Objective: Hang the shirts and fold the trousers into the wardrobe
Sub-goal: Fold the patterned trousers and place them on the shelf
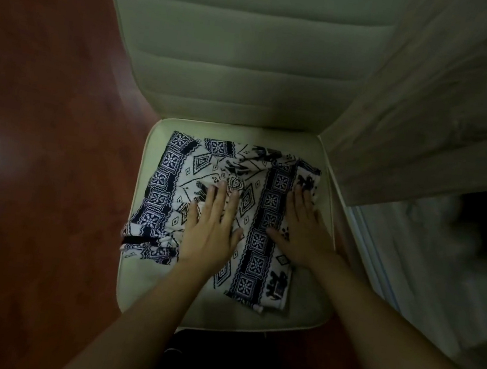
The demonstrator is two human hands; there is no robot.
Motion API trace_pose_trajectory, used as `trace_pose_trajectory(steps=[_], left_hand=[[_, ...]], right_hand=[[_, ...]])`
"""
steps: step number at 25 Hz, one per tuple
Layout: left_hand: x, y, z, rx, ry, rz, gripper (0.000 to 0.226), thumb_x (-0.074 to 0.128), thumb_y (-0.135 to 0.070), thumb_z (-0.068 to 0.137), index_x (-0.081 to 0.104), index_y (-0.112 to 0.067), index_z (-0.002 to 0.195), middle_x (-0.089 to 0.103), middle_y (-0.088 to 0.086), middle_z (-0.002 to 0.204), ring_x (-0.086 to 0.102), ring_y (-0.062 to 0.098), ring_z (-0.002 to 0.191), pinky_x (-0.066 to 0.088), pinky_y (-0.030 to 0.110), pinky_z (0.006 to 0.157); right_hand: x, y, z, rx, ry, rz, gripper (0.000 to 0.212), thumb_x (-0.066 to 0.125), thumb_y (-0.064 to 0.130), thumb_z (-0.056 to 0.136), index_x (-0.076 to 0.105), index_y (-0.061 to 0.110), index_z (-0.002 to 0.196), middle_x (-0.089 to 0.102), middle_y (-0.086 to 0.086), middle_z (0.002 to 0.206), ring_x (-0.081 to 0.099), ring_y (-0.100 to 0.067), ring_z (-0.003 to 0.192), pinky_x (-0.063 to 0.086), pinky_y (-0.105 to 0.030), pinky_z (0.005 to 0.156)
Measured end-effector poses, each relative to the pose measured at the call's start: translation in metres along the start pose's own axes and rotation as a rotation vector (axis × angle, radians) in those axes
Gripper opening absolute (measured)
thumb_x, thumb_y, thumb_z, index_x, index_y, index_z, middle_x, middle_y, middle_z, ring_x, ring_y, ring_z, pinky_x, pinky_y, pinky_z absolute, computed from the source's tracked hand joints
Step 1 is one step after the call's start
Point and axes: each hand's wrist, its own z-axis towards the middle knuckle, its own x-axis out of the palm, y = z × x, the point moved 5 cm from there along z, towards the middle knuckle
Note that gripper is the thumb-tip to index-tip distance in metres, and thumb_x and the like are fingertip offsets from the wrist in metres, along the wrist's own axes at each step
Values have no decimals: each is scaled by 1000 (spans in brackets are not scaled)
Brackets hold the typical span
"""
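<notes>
Trousers (223, 209) of thin white cloth printed with dark navy squares, diamonds and elephant figures lie folded into a rough square on the seat of one pale cream padded chair (252, 61); this head view shows one garment, one chair and two bare hands. Patterned bands run from 12 o'clock toward 6 o'clock down the left and right parts of the fold, and a loose flap hangs toward 6 o'clock near the seat's front edge. On the middle of the cloth, the left hand (211, 229) lies flat, fingers spread wide and pointing to 12 o'clock. At about 3 o'clock on the garment, the right hand (304, 229) presses flat the same way, fingers spread, gripping nothing. Reddish-brown wooden floor (42, 127) fills the 9 o'clock side, and a pale wood-grain wardrobe door (446, 118) stands at 2 o'clock, just beside the chair.
</notes>
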Motion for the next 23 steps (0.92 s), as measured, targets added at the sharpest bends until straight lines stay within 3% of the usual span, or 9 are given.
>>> trace_pose_trajectory(steps=[3,5,7,10,12,16,20,22,23], left_hand=[[-20,-4,-5,64,-68,-171,65,12,-56,95,-4,-24,149,-12,3,157,-9,22,145,2,44,116],[-59,10,-11,52,-306,-379,54,27,-46,97,36,-17,141,28,6,153,28,24,139,20,40,114],[-80,53,-9,-122,-486,-344,49,45,-40,94,45,-9,131,45,13,138,43,30,124,39,47,105],[-61,121,8,-457,-155,-357,82,63,-68,69,44,-8,123,56,21,120,57,36,102,50,48,88],[-56,125,11,-447,-30,-507,62,73,-57,66,55,-8,100,66,19,100,63,28,79,55,41,77],[-107,95,25,-131,-244,-246,34,73,-27,78,59,-5,99,63,18,94,59,30,77,52,41,69],[-162,31,19,487,-624,174,24,51,-12,82,61,1,100,58,20,83,56,34,73,44,39,55],[-152,7,-5,672,-751,285,19,47,-7,86,61,0,97,56,15,73,52,27,62,37,33,50],[-135,3,-19,701,-788,281,14,49,-5,88,60,-2,97,56,13,72,50,24,61,35,32,50]], right_hand=[[-1,1,0,4,-5,13,105,5,82,70,-24,12,143,-38,-4,145,-30,-18,138,-9,-40,115],[-2,3,-1,5,-1,5,96,12,75,78,-26,13,141,-37,-4,146,-29,-19,140,-7,-42,116],[-2,2,-1,7,-7,4,92,24,68,87,-22,12,144,-34,-6,150,-27,-21,142,-5,-43,118],[-3,4,-2,20,-21,3,91,29,64,90,-19,11,146,-30,-7,153,-26,-22,142,-4,-44,119],[-5,8,-9,60,-9,34,91,31,63,90,-19,11,146,-30,-7,153,-26,-22,142,-2,-45,119],[4,30,-45,221,11,210,87,30,63,90,-7,13,150,-19,-5,158,-13,-24,146,10,-45,117],[24,52,-59,339,151,758,64,22,55,96,30,15,145,22,-8,154,21,-25,140,23,-36,111],[24,58,-63,486,191,1267,58,18,54,97,52,14,123,48,-1,129,48,-20,114,39,-31,86],[22,57,-64,545,152,1476,59,17,58,94,57,16,108,54,1,114,54,-16,97,38,-27,72]])
